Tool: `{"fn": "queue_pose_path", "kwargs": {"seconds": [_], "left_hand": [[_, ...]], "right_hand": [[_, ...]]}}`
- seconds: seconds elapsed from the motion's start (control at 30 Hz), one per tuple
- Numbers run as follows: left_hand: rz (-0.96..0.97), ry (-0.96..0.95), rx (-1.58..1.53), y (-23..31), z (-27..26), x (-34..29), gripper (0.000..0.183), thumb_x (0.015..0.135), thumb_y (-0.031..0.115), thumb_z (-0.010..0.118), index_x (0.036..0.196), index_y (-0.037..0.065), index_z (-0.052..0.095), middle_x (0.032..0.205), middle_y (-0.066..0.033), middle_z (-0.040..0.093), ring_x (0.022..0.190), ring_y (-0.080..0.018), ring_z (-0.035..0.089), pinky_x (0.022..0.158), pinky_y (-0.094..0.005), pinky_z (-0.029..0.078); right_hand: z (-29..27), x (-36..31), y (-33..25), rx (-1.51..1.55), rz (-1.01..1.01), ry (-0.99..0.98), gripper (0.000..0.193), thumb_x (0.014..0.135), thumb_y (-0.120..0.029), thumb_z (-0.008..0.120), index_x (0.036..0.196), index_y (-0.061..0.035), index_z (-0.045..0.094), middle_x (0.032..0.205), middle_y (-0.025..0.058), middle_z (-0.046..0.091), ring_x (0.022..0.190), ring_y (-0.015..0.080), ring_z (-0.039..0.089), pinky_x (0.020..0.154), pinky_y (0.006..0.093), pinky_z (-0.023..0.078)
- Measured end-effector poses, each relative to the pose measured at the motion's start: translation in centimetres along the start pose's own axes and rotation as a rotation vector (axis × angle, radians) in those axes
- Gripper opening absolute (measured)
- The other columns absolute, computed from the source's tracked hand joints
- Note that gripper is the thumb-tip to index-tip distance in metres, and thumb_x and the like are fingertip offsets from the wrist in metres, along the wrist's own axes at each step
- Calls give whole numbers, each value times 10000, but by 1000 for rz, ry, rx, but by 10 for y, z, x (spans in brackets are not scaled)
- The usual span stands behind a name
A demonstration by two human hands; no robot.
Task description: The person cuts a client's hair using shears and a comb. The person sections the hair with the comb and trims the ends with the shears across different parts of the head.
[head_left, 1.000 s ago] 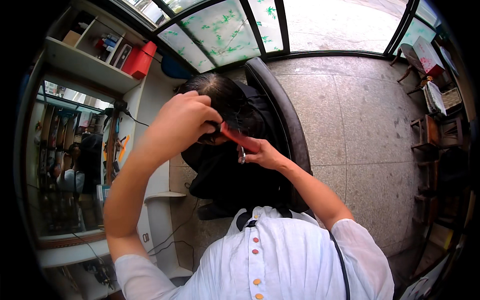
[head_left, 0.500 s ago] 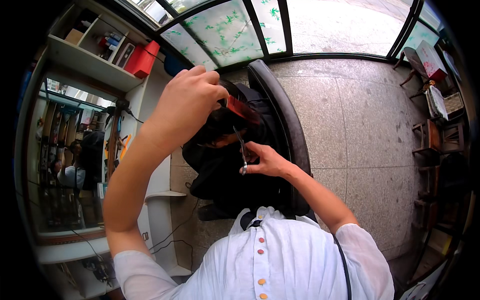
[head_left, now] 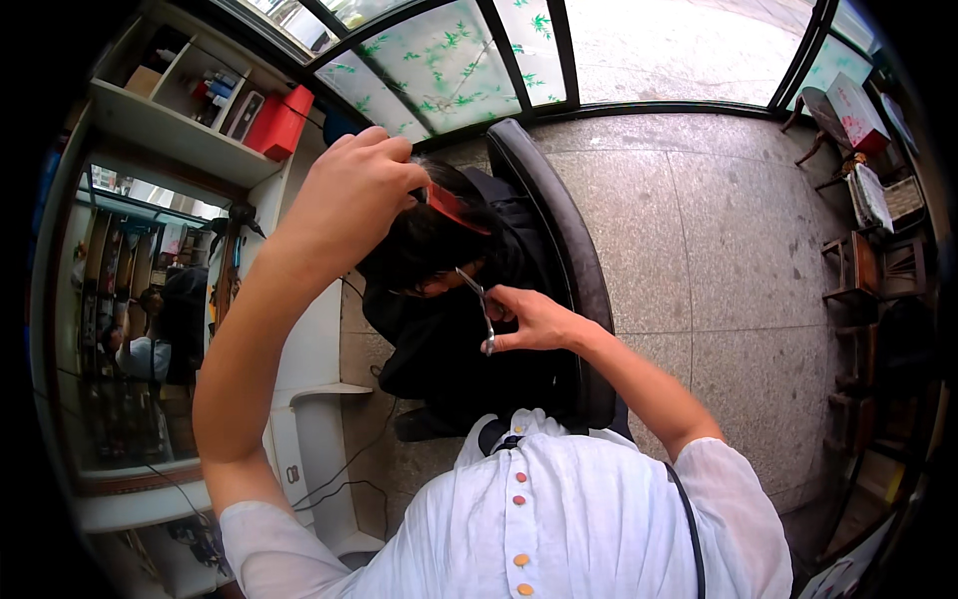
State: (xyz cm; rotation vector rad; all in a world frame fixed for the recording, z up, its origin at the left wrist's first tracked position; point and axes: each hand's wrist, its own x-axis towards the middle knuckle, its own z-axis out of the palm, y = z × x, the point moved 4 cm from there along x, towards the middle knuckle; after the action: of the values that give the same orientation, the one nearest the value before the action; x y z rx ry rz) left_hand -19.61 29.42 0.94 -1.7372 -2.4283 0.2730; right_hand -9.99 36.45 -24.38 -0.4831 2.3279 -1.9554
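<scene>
A person with dark hair [head_left: 420, 243], draped in a black cape [head_left: 479, 369], sits in a black chair [head_left: 559, 215] before me. Raised over the head, my left hand [head_left: 361, 190] is closed on a red comb [head_left: 457, 212], whose teeth lie against the hair. Lower down, beside the side of the head, my right hand [head_left: 529, 317] grips metal scissors [head_left: 483, 307] by the handles. Their blades point up and left toward the hair near the ear and look nearly closed. Whether the blade tips touch hair I cannot tell.
On the left stands a white counter [head_left: 309, 349] with a large mirror [head_left: 150, 329] and shelves holding a red box [head_left: 279, 125]. A black cable [head_left: 344, 469] trails onto the tiled floor [head_left: 748, 240]. Wooden chairs [head_left: 850, 270] line the right side. Glass doors [head_left: 439, 75] are at the far end.
My left hand and the comb have shifted left a little. The scissors have tilted, their tips now further left and slightly lower. My right hand has barely moved.
</scene>
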Motion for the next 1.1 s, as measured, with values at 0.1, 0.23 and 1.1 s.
{"fn": "queue_pose_path", "kwargs": {"seconds": [0.1,0.23,1.1], "left_hand": [[-9,-183,-193,7,-4,0,181,709,94,716,888,80,694,812,-63,573,880,-252,547,772,-368,454],[-65,-449,-208,5,-3,-4,202,693,102,728,892,75,706,819,-74,590,910,-261,555,795,-381,453],[10,16,220,18,23,24,146,697,87,686,839,118,702,820,-26,569,893,-213,542,802,-334,434]], "right_hand": [[-23,12,-17,-10,50,20,350,765,-186,745,951,6,520,747,61,529,704,163,557,688,290,470],[-28,15,10,409,48,-25,225,841,24,624,1052,-2,548,869,20,589,844,91,581,758,242,472],[20,-8,21,372,152,-85,450,774,-335,773,949,-28,494,809,22,537,752,106,527,698,260,459]]}}
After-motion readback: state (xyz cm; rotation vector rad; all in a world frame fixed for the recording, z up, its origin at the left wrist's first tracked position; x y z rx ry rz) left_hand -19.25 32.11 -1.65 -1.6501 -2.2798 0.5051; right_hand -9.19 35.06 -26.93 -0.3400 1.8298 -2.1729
